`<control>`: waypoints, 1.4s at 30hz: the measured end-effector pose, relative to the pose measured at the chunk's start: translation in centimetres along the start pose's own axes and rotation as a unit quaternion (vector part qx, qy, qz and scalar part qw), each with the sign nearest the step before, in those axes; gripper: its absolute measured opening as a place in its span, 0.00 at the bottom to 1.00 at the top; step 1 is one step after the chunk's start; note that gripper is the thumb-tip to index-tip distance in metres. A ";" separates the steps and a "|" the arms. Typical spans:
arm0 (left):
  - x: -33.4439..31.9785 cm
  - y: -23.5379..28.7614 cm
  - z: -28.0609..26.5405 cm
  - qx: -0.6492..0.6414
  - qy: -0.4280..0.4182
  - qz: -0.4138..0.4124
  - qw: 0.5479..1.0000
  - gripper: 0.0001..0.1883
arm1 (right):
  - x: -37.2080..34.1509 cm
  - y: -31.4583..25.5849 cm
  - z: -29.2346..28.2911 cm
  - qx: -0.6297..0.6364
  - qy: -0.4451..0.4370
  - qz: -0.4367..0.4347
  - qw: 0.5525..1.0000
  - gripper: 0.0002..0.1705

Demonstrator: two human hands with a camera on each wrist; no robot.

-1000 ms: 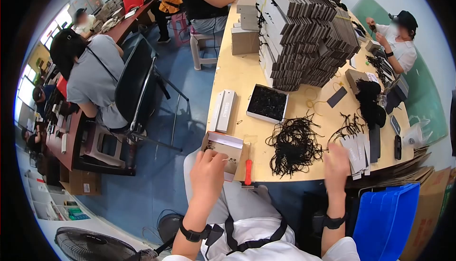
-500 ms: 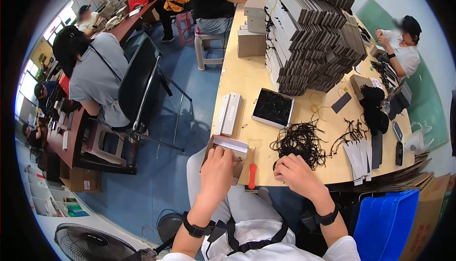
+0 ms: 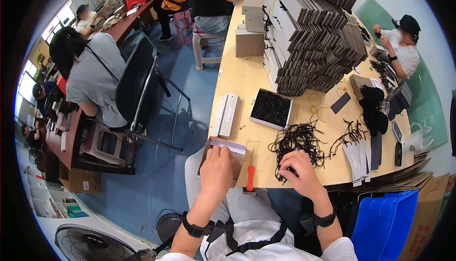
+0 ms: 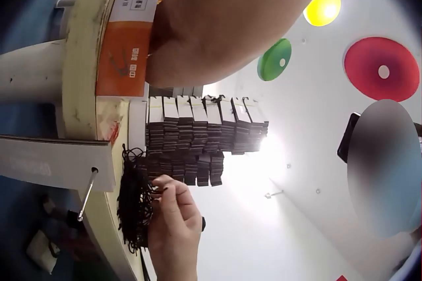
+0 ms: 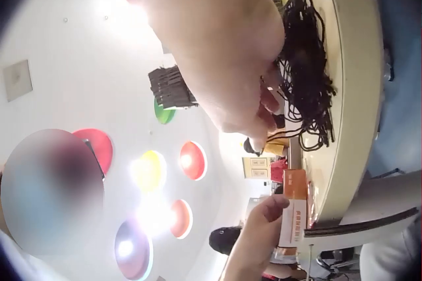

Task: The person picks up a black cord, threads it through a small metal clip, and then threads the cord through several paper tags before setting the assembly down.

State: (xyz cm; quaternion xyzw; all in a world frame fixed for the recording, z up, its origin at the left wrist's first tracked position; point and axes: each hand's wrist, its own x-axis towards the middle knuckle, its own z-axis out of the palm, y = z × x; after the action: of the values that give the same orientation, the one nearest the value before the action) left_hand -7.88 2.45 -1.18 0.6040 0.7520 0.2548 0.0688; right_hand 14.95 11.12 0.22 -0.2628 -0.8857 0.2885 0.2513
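My left hand [image 3: 217,173] reaches into a small open carton [image 3: 239,150] at the table's front edge, its fingertips hidden inside. The carton's orange and white side [image 4: 125,60] shows in the left wrist view. My right hand [image 3: 302,174] is at the near side of a tangled pile of black cords [image 3: 308,135]. Its thumb and forefinger pinch a black cord, seen against the pile in the left wrist view. Between the hands lies a tool with a red handle [image 3: 251,178]. A grey card [image 4: 46,162] with a metal rod through its hole juts from the table edge.
Tall stacks of grey cards [image 3: 313,37] rise behind a white tray [image 3: 256,117] of black pieces. Two white printed boxes [image 3: 229,116] stand left, fanned white cards [image 3: 355,161] right. A blue bin [image 3: 384,223] stands below the table's right side. Another person [image 3: 401,47] sits across.
My right hand has come left from beside the white cards to the cord pile, then lifted its fingers slightly. My left hand has gone deeper into the carton.
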 end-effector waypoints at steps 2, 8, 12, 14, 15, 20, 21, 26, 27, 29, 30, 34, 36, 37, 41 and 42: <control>0.2 0.1 -0.1 0.018 0.040 -0.008 0.999 0.13 | -0.6 0.7 -0.3 0.045 0.054 0.023 0.997 0.06; 0.3 -0.4 0.1 0.036 0.030 0.018 0.999 0.09 | -3.1 3.4 -0.4 0.353 0.353 0.205 0.842 0.02; 0.4 -0.5 0.5 0.033 0.033 0.025 0.999 0.08 | -4.3 4.9 -1.3 0.352 0.468 0.235 0.776 0.02; 0.4 -0.6 0.9 0.054 0.036 0.028 0.997 0.06 | -4.9 5.2 -1.7 0.326 0.482 0.249 0.774 0.05; 0.4 -0.5 0.9 0.051 0.036 0.031 0.998 0.06 | -5.1 5.3 -1.8 0.304 0.488 0.250 0.779 0.06; 0.1 0.2 -0.5 0.054 0.011 0.019 0.998 0.05 | -4.8 4.9 -3.2 0.284 0.516 0.238 0.772 0.06; 0.1 0.5 -0.9 0.035 0.017 0.021 0.999 0.04 | -4.8 4.9 -3.6 0.278 0.533 0.231 0.765 0.06; -0.4 0.6 -1.4 0.014 -0.004 0.014 1.000 0.06 | -6.1 6.4 -6.7 0.268 0.645 0.139 0.702 0.05; -0.6 0.5 -1.5 0.005 -0.008 0.014 1.000 0.06 | -7.0 7.0 -7.6 0.281 0.658 0.131 0.686 0.06; -0.6 0.5 -1.4 -0.015 0.013 0.019 1.000 0.05 | -8.5 8.2 -8.9 0.302 0.703 0.119 0.633 0.07; -0.6 0.5 -1.3 -0.037 0.034 0.024 0.998 0.04 | -9.2 8.9 -9.4 0.321 0.744 0.105 0.577 0.08; -0.7 0.1 -1.5 -0.025 0.017 0.012 0.999 0.06 | -11.8 11.2 -9.9 0.292 0.716 0.117 0.624 0.10; -0.6 0.4 -2.0 -0.091 0.045 0.003 0.995 0.05 | -9.2 9.3 -8.2 0.278 0.670 0.148 0.673 0.10; -0.6 0.5 -2.0 -0.086 0.046 0.000 0.995 0.05 | -7.8 8.1 -6.8 0.261 0.621 0.178 0.717 0.11; -1.2 1.5 -2.0 -0.280 0.009 -0.079 0.957 0.03 | -2.8 1.7 -0.8 0.236 0.426 0.237 0.840 0.13; -1.4 1.7 -1.9 -0.309 -0.006 -0.085 0.947 0.03 | -2.2 0.6 0.7 0.271 0.374 0.198 0.865 0.12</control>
State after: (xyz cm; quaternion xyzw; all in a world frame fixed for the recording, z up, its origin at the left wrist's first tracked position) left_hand -6.79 0.83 1.01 0.4887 0.6845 0.4640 0.2782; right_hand 16.36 10.00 -1.30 -0.4426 -0.5420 0.4409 0.5621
